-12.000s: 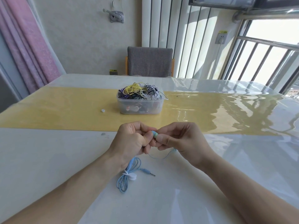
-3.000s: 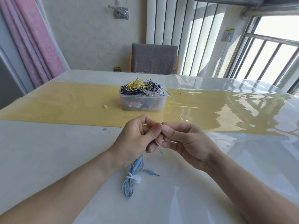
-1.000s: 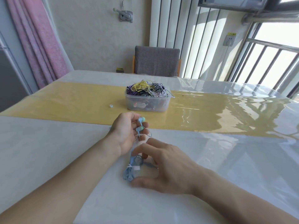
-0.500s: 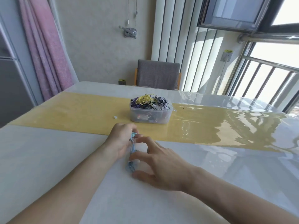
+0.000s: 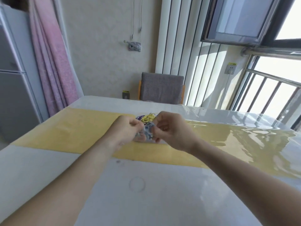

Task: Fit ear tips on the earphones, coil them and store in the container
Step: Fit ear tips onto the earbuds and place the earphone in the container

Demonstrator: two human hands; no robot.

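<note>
Left hand (image 5: pixel 126 130) and right hand (image 5: pixel 169 129), fingers curled, jointly hold blue earphones (image 5: pixel 147 130) before container (image 5: pixel 146 119) on counter (image 5: pixel 162 193); image blurred.

Both arms reach forward over the white table (image 5: pixel 48 168) to the yellow runner (image 5: pixel 81 129). The left hand (image 5: pixel 126 128) and right hand (image 5: pixel 169 129), fingers curled, meet on a blurred pale-blue earphone bundle (image 5: pixel 147 131) in front of the container, of which only tangled yellow and purple cables (image 5: pixel 146 118) show. A grey chair (image 5: pixel 161 88) stands beyond the table, a pink curtain (image 5: pixel 52 54) at left.
</note>
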